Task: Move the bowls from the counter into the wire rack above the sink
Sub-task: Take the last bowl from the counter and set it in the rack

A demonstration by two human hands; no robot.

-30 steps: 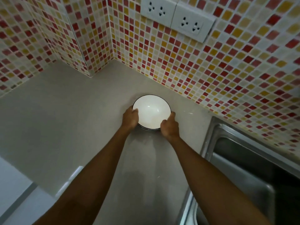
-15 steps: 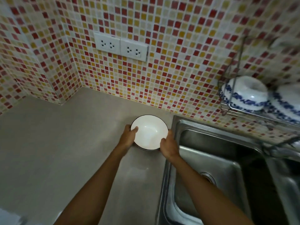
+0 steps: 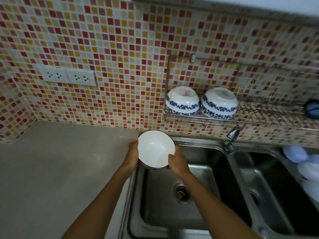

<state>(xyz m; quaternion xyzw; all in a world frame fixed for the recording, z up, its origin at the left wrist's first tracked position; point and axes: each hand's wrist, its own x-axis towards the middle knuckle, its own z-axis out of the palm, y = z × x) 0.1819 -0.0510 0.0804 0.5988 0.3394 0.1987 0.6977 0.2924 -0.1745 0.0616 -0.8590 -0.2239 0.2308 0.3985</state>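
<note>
Carry step: left hand [image 3: 132, 156] and right hand [image 3: 177, 163] clasp white bowl [image 3: 156, 149] by opposite rims over sink [image 3: 198, 144] edge. Next: lift, invert, seat in wire rack [image 3: 269, 116] beside blue-patterned bowls [image 3: 182, 100].

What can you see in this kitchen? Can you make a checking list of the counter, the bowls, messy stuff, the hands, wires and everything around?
Surface: grey counter, bare where visible.
Job's things: white bowl, dark rim, held upright over the sink's left edge; wire rack on the wall with two blue-patterned bowls upside down at its left end.
Clutter: pale blurred items at the far right, cannot tell what.
Hands: left hand and right hand grip opposite sides of the bowl.
Cables: nothing seen.
Surroundings: mosaic tile wall, double socket, double sink, tap.
</note>
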